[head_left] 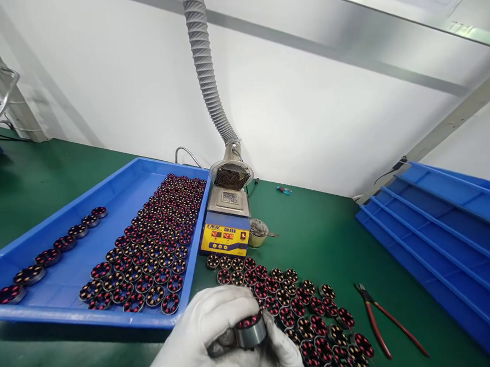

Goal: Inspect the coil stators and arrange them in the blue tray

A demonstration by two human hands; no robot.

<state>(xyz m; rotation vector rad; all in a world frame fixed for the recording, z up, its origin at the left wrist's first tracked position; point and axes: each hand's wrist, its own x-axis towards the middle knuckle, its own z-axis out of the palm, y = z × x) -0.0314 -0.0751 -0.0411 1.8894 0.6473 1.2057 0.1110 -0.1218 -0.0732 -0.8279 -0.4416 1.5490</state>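
Observation:
A round motor stator [250, 332], with a silver metal rim and dark red windings, is held low in front of me. My left hand [207, 333], in a white glove, closes around it from the left, fingers over the top. From the right, my gloved right hand [283, 347] presses its fingers against the rim; part of this hand is hidden. Many similar stators [305, 328] with red or tan windings lie on the green table just beyond and to the right of my hands.
A blue tray [124, 317] at left holds packed stators and a separate line of them. Behind my hands stands a yellow-and-blue solder pot [225, 239] under a grey hose [206, 65], beside a metal cup [258, 233]. Red-handled cutters [375, 319] and stacked blue trays [440, 239] are at right.

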